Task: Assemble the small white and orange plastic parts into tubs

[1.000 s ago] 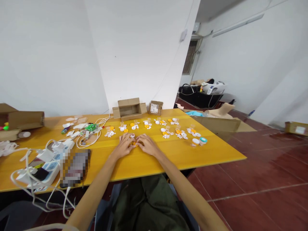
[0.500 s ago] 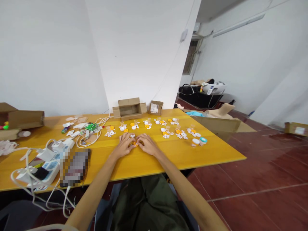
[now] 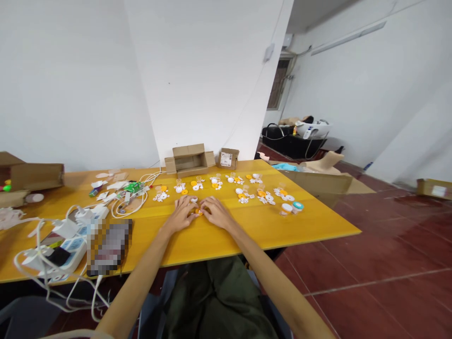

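My left hand [image 3: 181,215] and my right hand [image 3: 217,214] meet over the table in front of me, fingertips bent inward. Between them is a small orange round piece [image 3: 199,213], pinched by the thumbs and fingers of both hands. Fingers hide much of it. Just beyond the fingertips a white round piece [image 3: 194,199] shows in part. Farther back lie small groups of parts: a white disc [image 3: 178,189] beside an orange ring [image 3: 184,192], and white and orange pieces [image 3: 243,196] with clear cups.
Two closed jars [image 3: 286,208] stand at the right. Cardboard boxes, one open [image 3: 190,160] and one smaller [image 3: 228,158], sit against the wall. To the left are a power strip [image 3: 75,245] with tangled white cables, a pixelated dark object [image 3: 110,247] and green packets [image 3: 133,186].
Both hands keep nearly the same place and still pinch the orange piece. The right fingers have shifted very slightly; the whole view has moved a little.
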Demonstrator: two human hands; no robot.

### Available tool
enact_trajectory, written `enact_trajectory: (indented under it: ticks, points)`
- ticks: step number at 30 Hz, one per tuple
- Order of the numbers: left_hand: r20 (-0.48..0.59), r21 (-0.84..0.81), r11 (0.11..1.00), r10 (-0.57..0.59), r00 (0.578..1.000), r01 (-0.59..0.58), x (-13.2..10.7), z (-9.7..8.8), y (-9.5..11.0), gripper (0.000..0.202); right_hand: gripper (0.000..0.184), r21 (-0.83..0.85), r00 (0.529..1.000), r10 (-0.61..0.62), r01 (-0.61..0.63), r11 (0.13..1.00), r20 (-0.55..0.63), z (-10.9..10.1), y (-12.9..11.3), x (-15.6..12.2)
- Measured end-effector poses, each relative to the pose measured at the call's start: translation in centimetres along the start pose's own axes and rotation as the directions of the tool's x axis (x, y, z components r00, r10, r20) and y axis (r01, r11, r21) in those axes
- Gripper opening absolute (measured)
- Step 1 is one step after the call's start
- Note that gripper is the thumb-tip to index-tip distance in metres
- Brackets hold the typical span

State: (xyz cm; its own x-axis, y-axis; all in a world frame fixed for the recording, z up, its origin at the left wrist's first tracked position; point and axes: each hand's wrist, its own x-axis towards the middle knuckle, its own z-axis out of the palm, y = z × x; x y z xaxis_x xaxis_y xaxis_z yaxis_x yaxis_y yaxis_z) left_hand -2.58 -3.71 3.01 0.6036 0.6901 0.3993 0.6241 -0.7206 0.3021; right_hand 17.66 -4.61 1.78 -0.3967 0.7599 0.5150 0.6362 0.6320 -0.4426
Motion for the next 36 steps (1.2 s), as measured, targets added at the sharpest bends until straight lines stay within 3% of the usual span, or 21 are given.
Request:
enact_trajectory:
  ticks: [17,25,30,36]
  points:
    - [-0.001,0.0,1.0,-0.003,1.0,0.003,0.1,0.3,-0.3,0.02,0.018,-0.045,0.992,-0.038,0.033,0.998,-0.117,0.1,0.0,-0.2]
    - [0.005,0.014,1.0,-0.005,1.0,0.004,0.0,0.2,-0.3,0.019,0.018,-0.067,0.917,0.153,-0.191,0.979,-0.368,1.0,2.5,0.0]
    - [0.015,0.017,1.0,-0.021,1.0,0.021,-0.1,0.0,-0.2,0.021,0.016,-0.097,0.924,0.268,-0.304,0.948,-0.271,2.0,4.0,-0.2]
    - [-0.007,0.027,0.999,-0.036,0.999,0.036,-0.6,-0.4,-0.3,0.029,0.016,-0.074,0.945,0.198,-0.223,0.972,-0.26,2.5,4.7,-0.4]
